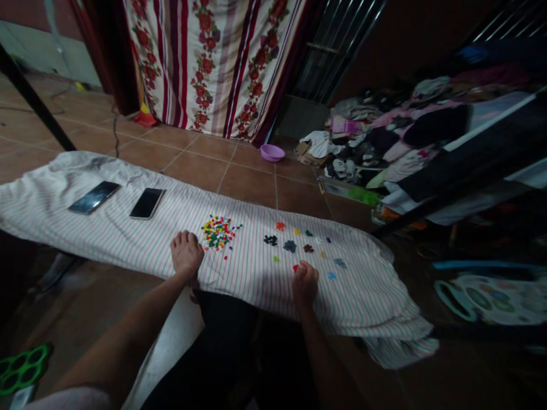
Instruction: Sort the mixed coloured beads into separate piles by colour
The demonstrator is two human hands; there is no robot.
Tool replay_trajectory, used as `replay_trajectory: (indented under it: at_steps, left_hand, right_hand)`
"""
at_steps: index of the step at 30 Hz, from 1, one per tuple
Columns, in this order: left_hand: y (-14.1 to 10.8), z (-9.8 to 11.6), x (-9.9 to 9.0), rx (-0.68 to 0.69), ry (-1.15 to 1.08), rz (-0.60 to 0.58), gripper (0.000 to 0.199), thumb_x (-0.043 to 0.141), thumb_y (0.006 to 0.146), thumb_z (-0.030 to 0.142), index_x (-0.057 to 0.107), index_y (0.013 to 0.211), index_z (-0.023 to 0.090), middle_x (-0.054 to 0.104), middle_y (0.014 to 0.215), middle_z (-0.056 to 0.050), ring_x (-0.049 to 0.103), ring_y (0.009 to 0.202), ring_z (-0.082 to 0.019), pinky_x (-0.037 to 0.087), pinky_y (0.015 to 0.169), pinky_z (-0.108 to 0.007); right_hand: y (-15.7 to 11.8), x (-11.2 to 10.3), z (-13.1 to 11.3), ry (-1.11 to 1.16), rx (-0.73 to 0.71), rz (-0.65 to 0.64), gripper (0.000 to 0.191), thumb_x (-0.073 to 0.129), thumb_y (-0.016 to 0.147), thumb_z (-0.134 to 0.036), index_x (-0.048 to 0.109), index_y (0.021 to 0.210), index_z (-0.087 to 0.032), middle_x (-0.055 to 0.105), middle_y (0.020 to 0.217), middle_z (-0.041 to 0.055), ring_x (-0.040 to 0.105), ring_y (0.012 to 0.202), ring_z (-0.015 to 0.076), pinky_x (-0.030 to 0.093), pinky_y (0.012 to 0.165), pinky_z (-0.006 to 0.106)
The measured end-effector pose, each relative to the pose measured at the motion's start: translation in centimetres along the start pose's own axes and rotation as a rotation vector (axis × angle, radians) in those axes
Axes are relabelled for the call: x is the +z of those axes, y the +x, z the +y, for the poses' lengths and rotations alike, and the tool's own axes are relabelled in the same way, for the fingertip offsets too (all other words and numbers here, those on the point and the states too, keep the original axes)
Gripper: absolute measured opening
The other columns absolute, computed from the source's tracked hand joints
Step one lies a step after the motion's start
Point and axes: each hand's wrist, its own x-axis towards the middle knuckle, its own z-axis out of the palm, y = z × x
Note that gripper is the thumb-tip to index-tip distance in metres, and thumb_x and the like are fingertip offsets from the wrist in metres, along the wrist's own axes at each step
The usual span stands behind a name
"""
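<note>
My left hand (pixel 187 251) rests on the striped cloth (pixel 252 279) near its front edge, fingers lying forward and holding nothing visible. Just right of it is a mixed heap of small coloured pieces (pixel 217 232), a few scattered at its edge. Further right, my right hand (pixel 306 282) is closed in a pinch, with a small red piece (pixel 296 267) at its fingertips. Beyond that hand lie little single-colour groups: black pieces (pixel 270 240), dark grey pieces (pixel 290 246), orange pieces (pixel 280 226), brown pieces (pixel 308 248) and light blue pieces (pixel 332 275).
Two phones, a left one (pixel 94 197) and a right one (pixel 147 203), lie on the cloth's left part. On the tiled floor behind stands a purple basin (pixel 272 152), before a flowered curtain (pixel 205 68). Clothes (pixel 393 125) are piled at right.
</note>
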Motion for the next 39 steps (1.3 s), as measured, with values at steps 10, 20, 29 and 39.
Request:
replay_trajectory:
  at_steps: [10,20,29,39]
  left_hand:
    - [0.0,-0.1,0.0,-0.01,-0.035,-0.019,0.029,0.042,0.085,0.022,0.061,0.106,0.014,0.058,0.128,-0.018,0.046,0.124,-0.034,0.034,0.101,-0.048]
    - [0.1,-0.2,0.4,-0.015,-0.046,-0.002,0.031,0.042,0.086,0.021,0.062,0.108,0.015,0.059,0.129,-0.018,0.047,0.126,-0.034,0.033,0.102,-0.049]
    - [0.1,-0.3,0.8,-0.027,-0.108,-0.011,0.031,0.042,0.085,0.021,0.062,0.107,0.013,0.057,0.131,-0.019,0.044,0.13,-0.035,0.032,0.105,-0.05]
    - [0.1,-0.3,0.8,-0.021,-0.07,-0.01,0.03,0.042,0.086,0.022,0.061,0.107,0.013,0.057,0.132,-0.018,0.044,0.13,-0.035,0.032,0.106,-0.049]
  right_hand:
    - [-0.7,2.6,-7.7,0.168,-0.273,-0.156,0.035,0.037,0.091,-0.033,0.066,0.103,-0.017,0.062,0.098,0.0111,0.06,0.094,0.023,0.049,0.085,0.038]
    - [-5.0,9.2,-18.5,0.122,-0.569,-0.462,0.033,0.049,0.089,-0.015,0.072,0.109,-0.025,0.057,0.124,0.0095,0.048,0.116,0.0246,0.042,0.1,0.042]
    - [-4.7,11.7,-21.1,-0.038,-0.539,-0.513,0.029,0.052,0.09,-0.016,0.072,0.109,-0.026,0.051,0.131,0.0119,0.039,0.122,0.03,0.037,0.1,0.048]
    - [-3.8,12.6,-21.1,-0.023,-0.51,-0.513,0.02,0.056,0.086,-0.015,0.073,0.09,-0.024,0.055,0.126,0.0096,0.041,0.115,0.029,0.037,0.096,0.045]
